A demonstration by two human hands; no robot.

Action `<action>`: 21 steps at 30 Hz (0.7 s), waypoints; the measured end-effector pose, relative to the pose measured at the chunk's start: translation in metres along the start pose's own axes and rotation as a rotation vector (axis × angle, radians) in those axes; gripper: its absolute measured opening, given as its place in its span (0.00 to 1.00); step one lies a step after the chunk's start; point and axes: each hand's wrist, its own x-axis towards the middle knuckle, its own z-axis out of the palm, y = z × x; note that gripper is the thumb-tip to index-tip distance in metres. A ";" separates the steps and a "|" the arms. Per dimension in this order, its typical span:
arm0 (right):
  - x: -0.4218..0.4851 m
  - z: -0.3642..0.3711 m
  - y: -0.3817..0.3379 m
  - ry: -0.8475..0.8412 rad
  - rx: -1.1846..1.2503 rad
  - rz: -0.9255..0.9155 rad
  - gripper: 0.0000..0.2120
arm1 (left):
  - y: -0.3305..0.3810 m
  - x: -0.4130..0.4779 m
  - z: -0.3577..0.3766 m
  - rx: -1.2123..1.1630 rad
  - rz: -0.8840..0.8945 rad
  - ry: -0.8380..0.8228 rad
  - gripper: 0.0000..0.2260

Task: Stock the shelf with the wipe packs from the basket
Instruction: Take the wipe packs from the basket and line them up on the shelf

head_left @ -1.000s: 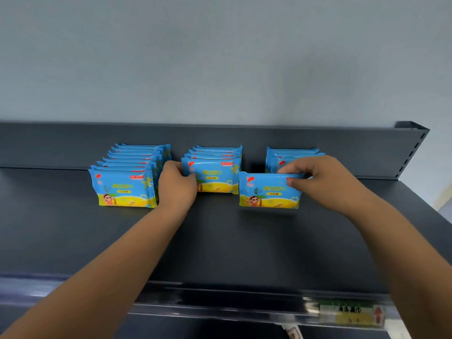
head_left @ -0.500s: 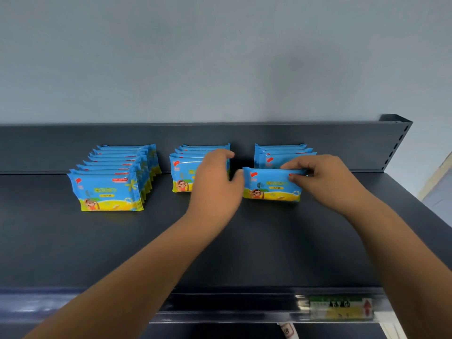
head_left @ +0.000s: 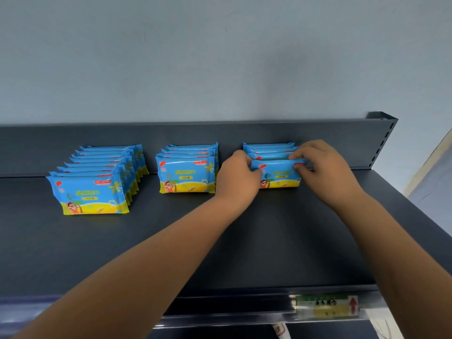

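Nearest the viewer, the front rail of the shelf (head_left: 171, 253) carries a price label (head_left: 326, 305). Both forearms reach over the dark deck toward the back.

Middle distance: the left hand (head_left: 238, 176) is curled round the left end of a wipe pack (head_left: 281, 174), and the right hand (head_left: 322, 167) pinches its upper right corner between thumb and fingertips. Both hands are therefore closed on the same pack. It stands upright on its long lower edge, printed face forward, at the front of the right row (head_left: 269, 149), touching or almost touching the pack behind it.

Level with the hands are the middle row (head_left: 187, 174) and, further left, the longer left row (head_left: 93, 192). Both stand on edge and apart from each other. The basket is out of view.

Behind the rows rises the back panel (head_left: 73, 145), with a pale wall (head_left: 220, 57) above it.

Handling (judged): the pack looks light and soft, a glossy film pouch that yields under pressure and may slide between dry fingers. The crimped end seams look like the firmest holds, so a grip at both ends should keep the pack square. A standing pack will probably tip if released before it leans on its neighbour.
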 end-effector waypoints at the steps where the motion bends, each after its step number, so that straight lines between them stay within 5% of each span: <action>1: 0.001 0.000 0.000 0.011 -0.024 0.011 0.11 | 0.000 0.002 0.001 -0.001 -0.010 0.004 0.10; 12: 0.007 -0.009 -0.017 -0.092 -0.076 0.260 0.37 | 0.007 -0.001 -0.005 0.077 -0.059 0.007 0.18; 17: -0.016 -0.021 -0.049 0.084 0.035 0.137 0.28 | 0.008 -0.021 -0.031 0.525 0.378 0.099 0.24; 21: -0.033 -0.009 -0.092 0.020 0.099 0.046 0.26 | -0.007 -0.049 -0.056 0.640 0.349 0.196 0.29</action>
